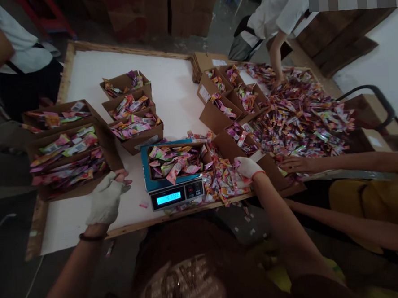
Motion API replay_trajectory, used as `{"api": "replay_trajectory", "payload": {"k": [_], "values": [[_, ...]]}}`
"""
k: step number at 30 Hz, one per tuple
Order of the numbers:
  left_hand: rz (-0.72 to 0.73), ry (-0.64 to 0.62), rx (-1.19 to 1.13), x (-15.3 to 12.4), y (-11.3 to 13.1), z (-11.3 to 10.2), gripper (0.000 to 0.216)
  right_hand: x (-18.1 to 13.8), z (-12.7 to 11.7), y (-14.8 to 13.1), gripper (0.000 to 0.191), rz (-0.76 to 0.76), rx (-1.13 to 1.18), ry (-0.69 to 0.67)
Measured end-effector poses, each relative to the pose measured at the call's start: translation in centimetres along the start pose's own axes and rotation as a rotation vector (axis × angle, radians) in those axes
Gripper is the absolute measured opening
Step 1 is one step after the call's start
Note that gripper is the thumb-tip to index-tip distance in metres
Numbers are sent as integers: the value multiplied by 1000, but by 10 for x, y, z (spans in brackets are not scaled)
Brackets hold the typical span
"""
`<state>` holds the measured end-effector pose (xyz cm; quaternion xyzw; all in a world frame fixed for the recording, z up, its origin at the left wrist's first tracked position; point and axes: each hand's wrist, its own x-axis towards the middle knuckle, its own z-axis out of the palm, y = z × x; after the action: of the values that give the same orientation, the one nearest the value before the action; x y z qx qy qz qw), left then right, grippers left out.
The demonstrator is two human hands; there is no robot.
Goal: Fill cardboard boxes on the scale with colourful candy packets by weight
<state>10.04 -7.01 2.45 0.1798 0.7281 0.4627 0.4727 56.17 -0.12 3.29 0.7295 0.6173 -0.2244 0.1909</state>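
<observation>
Glossy, crinkled sachets (221, 181) lie heaped just right of the scale (176, 193), the gloved right hand (247, 167) pinching some in its grip, while the gloved left hand (106, 199), loosely curled, touches a cardboard box (72, 168) left of it.

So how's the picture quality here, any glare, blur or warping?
Head view: dim at the edges, with the white table top brightest; the scale display glows too much to read; table edges bow from wide-angle distortion; the left hand looks slightly soft; a pixelated block covers the top right corner.
</observation>
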Motion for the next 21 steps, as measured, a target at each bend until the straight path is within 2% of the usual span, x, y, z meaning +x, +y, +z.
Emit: {"api": "replay_trajectory", "payload": {"k": [2,5,7,9,11,12,15,17,19,21], "values": [[84,-38,-9,1,8,5,62,-4,-14,3,27,-11,-22,-36],[224,-100,46,2,21,16,71,-15,-35,-2,50,-107,33,15],[295,-116,139,3,28,28,73,-25,-46,-19,51,-335,200,142],[380,-140,300,3,33,45,75,-34,-54,-51,42,-665,342,232],[478,-172,482,1,38,63,75,-36,-57,-94,42,-940,301,186],[520,-183,563,0,39,71,73,-35,-57,-117,42,-1021,222,131],[532,-176,650,-4,41,81,70,-23,-53,-176,38,-1066,-53,-70],[481,-161,629,-7,40,76,71,-15,-51,-196,28,-1071,-116,-142],[433,-153,585,-10,37,66,71,-10,-49,-198,24,-1101,-8,-144],[386,-160,524,-12,31,52,74,-10,-50,-182,28,-1081,239,-115]]}}
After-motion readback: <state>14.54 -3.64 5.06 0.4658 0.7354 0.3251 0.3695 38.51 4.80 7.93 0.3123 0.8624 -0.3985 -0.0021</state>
